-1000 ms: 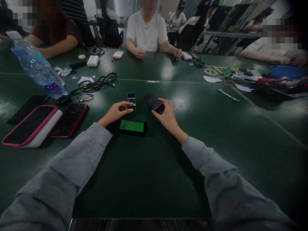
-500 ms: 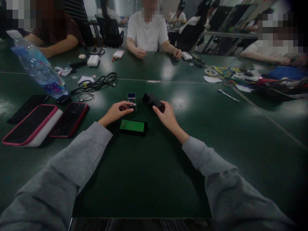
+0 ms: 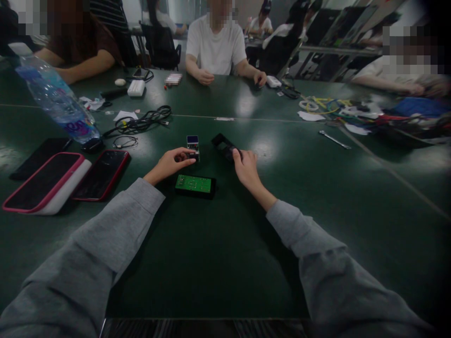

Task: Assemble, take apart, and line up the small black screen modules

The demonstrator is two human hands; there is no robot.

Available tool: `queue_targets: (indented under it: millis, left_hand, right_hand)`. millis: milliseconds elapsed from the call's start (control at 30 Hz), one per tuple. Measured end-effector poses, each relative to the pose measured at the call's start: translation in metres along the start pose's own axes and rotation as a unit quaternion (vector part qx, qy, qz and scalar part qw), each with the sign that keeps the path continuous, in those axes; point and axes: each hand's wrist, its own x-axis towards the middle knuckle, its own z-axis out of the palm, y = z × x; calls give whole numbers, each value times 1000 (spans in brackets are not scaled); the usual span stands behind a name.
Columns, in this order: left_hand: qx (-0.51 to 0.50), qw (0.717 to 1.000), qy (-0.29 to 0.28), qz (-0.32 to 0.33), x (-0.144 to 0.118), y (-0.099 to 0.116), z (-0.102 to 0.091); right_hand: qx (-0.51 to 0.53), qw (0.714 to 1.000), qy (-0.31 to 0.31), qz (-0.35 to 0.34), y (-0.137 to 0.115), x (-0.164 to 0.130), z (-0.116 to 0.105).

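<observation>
Between the thumb and fingers of my left hand [image 3: 173, 162] is a small circuit module [image 3: 192, 141] with a dark screen at its far end; my fingers cover part of it. My right hand [image 3: 245, 168] grips one end of a black plastic housing [image 3: 224, 146], which tilts away to the upper left and shows a rectangular opening. Nearer to me, between the two hands, a black case [image 3: 213, 188] lies on the table with a green circuit board [image 3: 194, 183] face up in it. Neither hand touches that case.
At left lie a pink-edged phone [image 3: 45, 180], a red-edged phone [image 3: 102, 174] and a tilted water bottle [image 3: 56, 96]. Black cables [image 3: 141, 121] sit beyond them. To the right are a wrench [image 3: 334, 140] and a wire heap [image 3: 373, 115]. Several people sit around.
My right hand has turned the black housing, so its opening now shows, and has shifted slightly right. My left hand and the case with the green board have stayed put.
</observation>
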Motion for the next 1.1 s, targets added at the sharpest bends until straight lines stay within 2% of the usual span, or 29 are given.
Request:
queue_targets:
  millis: [133,233,333,433,667,900,1100]
  left_hand:
    - [7,1000,-1,0,0,-1,-1]
    - [6,1000,0,2,0,0,0]
    - [0,1000,4,2,0,1,1]
    - [-7,1000,4,3,0,3,1]
    - [5,1000,-2,-11,-1,8,-1]
    - [14,1000,0,-9,-1,4,0]
    - [14,1000,-8,-7,-1,3,-1]
  right_hand:
    - [-3,1000,18,4,-2,-1,-3]
    - [-10,999,26,-38,-8,-2,-8]
    - [-31,994,0,-105,-13,-3,-12]
    - [-47,989,-35,-134,-14,-3,-13]
    - [-47,989,-46,-129,-12,-5,-11]
    - [-19,993,-30,-112,-16,-6,-11]
    - [2,992,-50,-118,-22,-9,-14]
